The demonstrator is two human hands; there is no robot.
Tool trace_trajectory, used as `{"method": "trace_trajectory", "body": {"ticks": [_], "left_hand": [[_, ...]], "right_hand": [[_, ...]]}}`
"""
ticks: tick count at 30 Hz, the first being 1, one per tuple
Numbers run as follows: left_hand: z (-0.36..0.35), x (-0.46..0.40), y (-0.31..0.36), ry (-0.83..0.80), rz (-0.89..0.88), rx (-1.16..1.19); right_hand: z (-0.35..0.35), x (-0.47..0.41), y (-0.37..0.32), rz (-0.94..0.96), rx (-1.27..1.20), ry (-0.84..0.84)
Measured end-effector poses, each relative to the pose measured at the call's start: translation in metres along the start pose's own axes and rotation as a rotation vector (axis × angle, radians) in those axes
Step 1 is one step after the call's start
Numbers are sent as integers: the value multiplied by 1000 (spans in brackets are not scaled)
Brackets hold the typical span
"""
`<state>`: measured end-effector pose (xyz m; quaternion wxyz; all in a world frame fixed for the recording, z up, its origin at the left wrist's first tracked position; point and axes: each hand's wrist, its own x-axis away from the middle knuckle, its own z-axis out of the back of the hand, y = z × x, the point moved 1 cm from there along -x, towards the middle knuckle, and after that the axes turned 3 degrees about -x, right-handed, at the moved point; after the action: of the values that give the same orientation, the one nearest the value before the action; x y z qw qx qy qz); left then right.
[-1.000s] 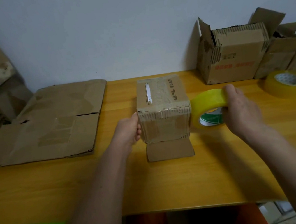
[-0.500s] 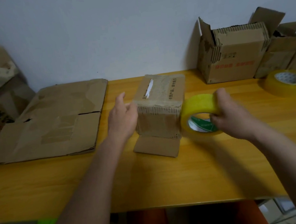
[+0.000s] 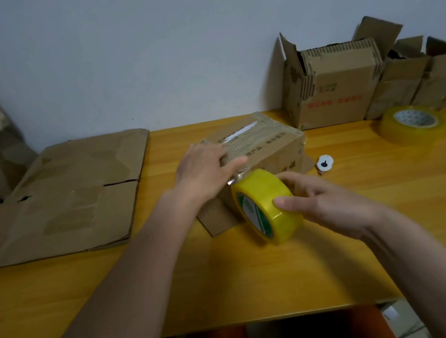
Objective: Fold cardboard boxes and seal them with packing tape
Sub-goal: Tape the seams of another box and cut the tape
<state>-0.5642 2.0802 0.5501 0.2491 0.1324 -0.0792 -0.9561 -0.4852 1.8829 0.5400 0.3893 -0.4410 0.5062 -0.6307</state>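
Note:
A small brown cardboard box with printed text sits turned at an angle in the middle of the yellow wooden table. One flap lies flat on the table in front of it. My left hand lies on the box's near top corner with fingers stretched out. My right hand grips a yellow roll of packing tape, held on edge against the box's near side. The tape's free end seems to meet the box under my left fingers.
Flattened cardboard covers the table's left part. Open boxes stand at the back right against the wall. A second tape roll lies flat at the far right. A small white round object lies right of the box.
The box has turned further, its far end swinging right. My left hand moved from the box's left side onto its top. The tape roll came down to the front of the box.

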Motion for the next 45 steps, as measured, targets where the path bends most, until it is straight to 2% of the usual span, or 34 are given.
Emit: {"method": "trace_trajectory", "body": {"ticks": [3, 4, 6, 8, 9, 11, 15, 19, 25, 28, 30, 33, 35, 37, 39, 42, 45], "left_hand": [[-2, -1, 8, -105, 15, -39], [0, -2, 7, -131, 27, 0], [3, -6, 2, -177, 26, 70], [3, -12, -3, -224, 0, 112], [1, -15, -5, -244, -18, 122], [1, -21, -8, -290, -37, 147], [3, -32, -9, -381, -64, 159], [5, -37, -12, -391, -15, 265], [4, -43, -11, -442, -10, 391], [4, -43, -10, -450, -15, 405], [2, -43, -12, -434, -16, 427], [-1, -43, -13, -407, -19, 456], [-4, -43, -14, -370, -13, 464], [-6, -40, -14, -297, 0, 519], [-10, -36, -13, -185, 49, 625], [-17, -19, -19, -89, 267, 823], [-26, 11, -29, -94, 546, 1185]], "right_hand": [[18, -5, 3, 18, -59, -24], [29, -9, 6, 14, -63, 63], [56, -21, 20, -43, 21, 380], [86, -40, 42, -121, 300, 691], [99, -50, 52, -169, 483, 764], [117, -68, 67, -277, 772, 716], [133, -81, 76, -388, 1097, 513], [149, -75, 71, -433, 1068, 509], [143, -42, 50, -598, 977, 352], [142, -22, 27, -483, 880, 246], [136, -9, 7, -323, 545, 188], [99, -2, -31, 23, -31, 97], [68, -16, -45, 206, -186, 137], [33, -38, -49, 319, 26, 326], [9, -59, -42, 379, 287, 430], [-2, -79, -24, 385, 346, 432], [-5, -83, -18, 393, 367, 429]]}}
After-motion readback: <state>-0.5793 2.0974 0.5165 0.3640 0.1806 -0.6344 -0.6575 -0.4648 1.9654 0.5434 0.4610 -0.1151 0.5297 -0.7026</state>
